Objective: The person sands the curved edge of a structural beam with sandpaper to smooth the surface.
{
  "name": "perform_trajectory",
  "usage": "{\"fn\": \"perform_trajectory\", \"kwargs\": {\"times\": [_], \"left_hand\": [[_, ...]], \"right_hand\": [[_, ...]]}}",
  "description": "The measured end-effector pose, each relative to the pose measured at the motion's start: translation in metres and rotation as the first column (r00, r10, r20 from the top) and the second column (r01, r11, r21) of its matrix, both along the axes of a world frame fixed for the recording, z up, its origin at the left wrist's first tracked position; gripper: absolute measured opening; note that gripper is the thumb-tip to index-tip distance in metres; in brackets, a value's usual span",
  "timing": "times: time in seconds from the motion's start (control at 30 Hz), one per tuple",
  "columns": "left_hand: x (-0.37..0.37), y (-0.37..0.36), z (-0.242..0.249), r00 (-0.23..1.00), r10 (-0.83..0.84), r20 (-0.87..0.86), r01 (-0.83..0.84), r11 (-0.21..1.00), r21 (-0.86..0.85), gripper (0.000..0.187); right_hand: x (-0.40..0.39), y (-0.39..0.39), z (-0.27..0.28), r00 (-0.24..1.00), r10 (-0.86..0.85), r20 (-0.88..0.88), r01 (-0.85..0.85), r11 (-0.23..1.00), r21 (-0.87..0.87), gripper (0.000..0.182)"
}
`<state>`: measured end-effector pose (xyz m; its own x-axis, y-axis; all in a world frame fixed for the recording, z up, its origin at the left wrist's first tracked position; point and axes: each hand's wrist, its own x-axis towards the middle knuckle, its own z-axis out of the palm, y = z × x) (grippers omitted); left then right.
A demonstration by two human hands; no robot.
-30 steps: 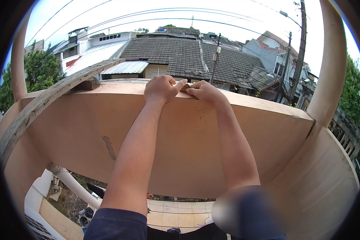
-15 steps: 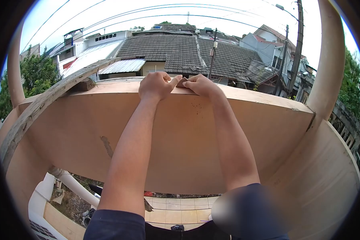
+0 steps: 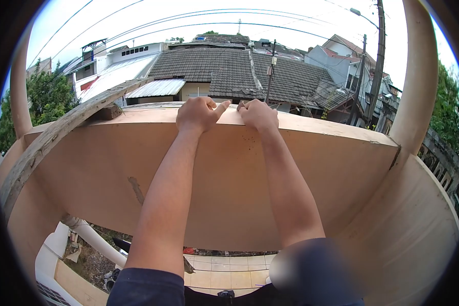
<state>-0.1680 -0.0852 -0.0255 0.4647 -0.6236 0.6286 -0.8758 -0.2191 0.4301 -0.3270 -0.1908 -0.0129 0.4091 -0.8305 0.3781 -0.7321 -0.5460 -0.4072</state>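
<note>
My left hand [image 3: 198,114] rests at the top of the peach-coloured wall [image 3: 219,188], its fingers curled in and its thumb pointing right. Whatever those fingers may hold is hidden from me. Just to the right, my right hand [image 3: 260,115] is closed over the same ledge. A small brown piece [image 3: 240,106] shows at its fingertips; its kind is too small to make out. A narrow gap separates the two hands.
A weathered wooden plank [image 3: 61,130] slants up at the left, by a dark block [image 3: 108,111] on the ledge. Round columns [image 3: 417,76] flank the wall. Far below lies a tiled floor [image 3: 232,279]. Beyond are tiled roofs [image 3: 199,64], poles and overhead wires.
My hands have drawn slightly apart. The brown piece that was between both sets of fingertips now shows only at my right hand. The right forearm has shifted slightly left.
</note>
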Motion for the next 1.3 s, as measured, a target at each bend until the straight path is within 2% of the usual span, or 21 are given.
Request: {"fn": "perform_trajectory", "kwargs": {"times": [0.03, 0.07, 0.13, 0.17, 0.23, 0.27, 0.37, 0.5, 0.57, 0.67, 0.8, 0.87, 0.93, 1.03, 1.07, 1.1, 1.13, 1.2, 1.23, 1.27, 1.3], "left_hand": [[0.000, 0.001, 0.000, 1.000, 0.003, 0.000, -0.003, 1.000, -0.003, 0.064], [-0.001, 0.002, 0.001, 1.000, 0.010, -0.007, -0.010, 1.000, 0.008, 0.064], [-0.001, 0.003, 0.002, 1.000, 0.019, -0.013, -0.019, 1.000, 0.019, 0.064], [0.001, 0.002, 0.001, 1.000, 0.009, -0.016, -0.009, 1.000, 0.020, 0.064], [0.000, 0.004, 0.002, 1.000, -0.004, -0.022, 0.005, 1.000, 0.023, 0.064], [-0.001, 0.005, 0.002, 1.000, -0.007, -0.021, 0.007, 1.000, 0.018, 0.065], [-0.003, 0.004, 0.002, 0.999, -0.024, -0.028, 0.024, 0.999, 0.022, 0.066], [-0.004, 0.008, 0.005, 0.999, -0.011, -0.047, 0.013, 0.999, 0.042, 0.065], [-0.002, 0.007, 0.004, 0.999, -0.009, -0.045, 0.010, 1.000, 0.028, 0.065], [-0.002, 0.005, 0.003, 0.999, -0.017, -0.035, 0.018, 1.000, 0.025, 0.064], [-0.002, 0.005, 0.002, 1.000, -0.007, -0.024, 0.007, 1.000, 0.016, 0.064], [-0.003, 0.005, 0.003, 1.000, -0.005, -0.020, 0.006, 1.000, 0.027, 0.064], [-0.002, 0.005, 0.003, 1.000, -0.002, -0.017, 0.003, 0.999, 0.036, 0.063], [-0.001, 0.002, 0.002, 1.000, 0.008, -0.012, -0.008, 1.000, 0.018, 0.064], [-0.001, 0.002, 0.002, 1.000, -0.005, -0.017, 0.005, 1.000, 0.019, 0.065], [-0.001, 0.003, 0.003, 1.000, -0.015, -0.022, 0.016, 1.000, 0.017, 0.066], [-0.002, 0.004, 0.003, 1.000, -0.014, -0.021, 0.014, 1.000, 0.017, 0.066], [-0.004, 0.007, 0.004, 0.999, -0.003, -0.043, 0.004, 0.999, 0.034, 0.066], [-0.004, 0.006, 0.004, 0.999, -0.004, -0.041, 0.005, 0.999, 0.033, 0.066], [-0.002, 0.005, 0.004, 0.999, -0.007, -0.032, 0.008, 1.000, 0.030, 0.066], [-0.003, 0.005, 0.004, 1.000, -0.011, -0.024, 0.012, 1.000, 0.028, 0.066]], "right_hand": [[0.002, 0.001, 0.000, 0.996, -0.086, -0.005, 0.086, 0.995, -0.045, 0.032], [0.003, 0.001, 0.000, 0.997, -0.082, -0.004, 0.081, 0.996, -0.048, 0.032], [0.000, -0.005, -0.001, 0.996, 0.086, -0.004, -0.086, 0.996, 0.026, 0.034], [0.000, -0.009, 0.000, 0.996, 0.089, -0.004, -0.088, 0.996, 0.025, 0.034], [-0.002, -0.013, 0.002, 0.970, 0.245, -0.007, -0.243, 0.964, 0.107, 0.036], [-0.002, -0.015, 0.000, 0.970, 0.241, -0.008, -0.239, 0.965, 0.109, 0.036], [-0.001, 0.005, 0.001, 0.999, -0.007, 0.037, 0.006, 0.999, 0.042, 0.034], [-0.002, 0.003, 0.003, 0.998, 0.056, 0.027, -0.058, 0.997, 0.055, 0.034], [-0.004, -0.004, 0.002, 0.985, 0.171, -0.025, -0.170, 0.984, 0.057, 0.035], [-0.001, -0.009, -0.001, 0.990, 0.134, -0.031, -0.135, 0.990, -0.036, 0.037], [0.001, -0.013, -0.003, 0.996, 0.084, -0.028, -0.086, 0.993, -0.077, 0.036], [-0.007, -0.005, 0.007, 0.941, 0.334, -0.042, -0.326, 0.935, 0.139, 0.036], [-0.007, -0.015, 0.006, 0.922, 0.387, -0.011, -0.379, 0.907, 0.186, 0.036], [0.000, -0.028, -0.001, 0.944, 0.331, 0.002, -0.326, 0.928, 0.182, 0.038], [0.009, -0.030, -0.008, 0.992, 0.110, -0.067, -0.108, 0.994, 0.029, 0.039], [0.014, -0.028, -0.011, 0.988, -0.123, -0.098, 0.109, 0.984, -0.138, 0.041], [0.013, -0.028, -0.011, 0.988, -0.121, -0.098, 0.107, 0.985, -0.138, 0.041], [0.009, -0.027, -0.007, 0.999, 0.005, -0.037, -0.006, 0.999, -0.033, 0.043], [0.005, -0.027, -0.003, 0.999, 0.004, -0.036, -0.005, 0.999, -0.034, 0.043], [0.001, -0.027, 0.003, 0.977, 0.206, -0.061, -0.199, 0.975, 0.103, 0.043], [-0.003, -0.031, 0.006, 0.914, 0.400, -0.059, -0.376, 0.895, 0.241, 0.044]]}}
